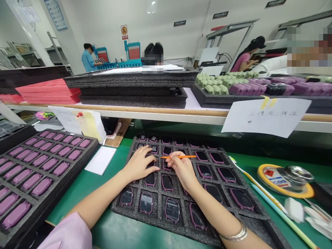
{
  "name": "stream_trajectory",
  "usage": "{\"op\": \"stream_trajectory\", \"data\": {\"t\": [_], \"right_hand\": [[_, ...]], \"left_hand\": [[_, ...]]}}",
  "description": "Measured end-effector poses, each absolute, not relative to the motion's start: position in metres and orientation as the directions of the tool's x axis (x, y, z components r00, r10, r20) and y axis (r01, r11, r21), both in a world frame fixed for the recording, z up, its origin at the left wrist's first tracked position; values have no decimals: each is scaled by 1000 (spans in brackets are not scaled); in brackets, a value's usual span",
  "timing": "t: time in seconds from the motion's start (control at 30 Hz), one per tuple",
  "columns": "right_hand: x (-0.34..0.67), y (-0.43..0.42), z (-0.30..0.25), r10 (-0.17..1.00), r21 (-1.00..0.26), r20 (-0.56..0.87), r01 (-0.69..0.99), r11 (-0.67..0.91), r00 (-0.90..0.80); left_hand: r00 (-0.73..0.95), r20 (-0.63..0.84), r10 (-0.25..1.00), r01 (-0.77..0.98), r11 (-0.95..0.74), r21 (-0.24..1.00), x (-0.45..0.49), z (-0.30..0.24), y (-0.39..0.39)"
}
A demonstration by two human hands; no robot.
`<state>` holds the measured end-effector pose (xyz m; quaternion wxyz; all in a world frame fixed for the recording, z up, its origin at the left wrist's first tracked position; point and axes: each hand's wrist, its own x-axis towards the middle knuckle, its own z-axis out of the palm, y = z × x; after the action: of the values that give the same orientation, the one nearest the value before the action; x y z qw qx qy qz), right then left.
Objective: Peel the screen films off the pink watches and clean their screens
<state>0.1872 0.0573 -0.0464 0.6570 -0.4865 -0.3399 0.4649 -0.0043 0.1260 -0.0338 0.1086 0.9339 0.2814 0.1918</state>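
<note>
A dark grey foam tray (117, 207) lies in front of me, its cells holding rows of purple-framed smartwatch bodies (172, 210) with black screens facing up. My left hand (141, 162) rests over the tray's left side, fingers spread across several watches and gripping none. In my right hand (183, 171) is a thin orange pointed stick (188, 156), pinched between thumb and fingers. Its tip points left, just above a watch near the middle of the tray. Whether the tip touches that watch I cannot tell. Some watches are hidden beneath my hands and right forearm.
Left stands another foam tray (77, 166) of purple watch cases, beside a white card (100, 160). At right lie a yellow-rimmed round container (275, 180), a long pale tube (282, 215) and white scraps. A shelf (155, 112) with foam stacks crosses ahead; people sit beyond.
</note>
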Motion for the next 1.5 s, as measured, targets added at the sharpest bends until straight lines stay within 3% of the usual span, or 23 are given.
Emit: {"op": "stream_trajectory", "data": {"t": [0.37, 0.63, 0.83, 1.33, 1.5], "right_hand": [[174, 101, -54, 959, -981, 45, -169, 96, 281], [165, 93, -67, 966, -989, 99, -80, 121, 237], [164, 91, -64, 972, -993, 104, -26, 112, 210], [166, 92, -65, 978, -991, 133, 36, 129, 159], [158, 90, -57, 970, -991, 110, 99, 90, 219]], "left_hand": [[771, 343, 537, 409, -830, 380, -16, -35, 130], [665, 324, 673, 491, -721, 489, -16, -40, 127], [656, 293, 696, 488, -687, 538, -16, -44, 128], [640, 315, 701, 487, -687, 539, -16, -46, 131], [663, 386, 641, 414, -744, 524, -23, -44, 133]]}}
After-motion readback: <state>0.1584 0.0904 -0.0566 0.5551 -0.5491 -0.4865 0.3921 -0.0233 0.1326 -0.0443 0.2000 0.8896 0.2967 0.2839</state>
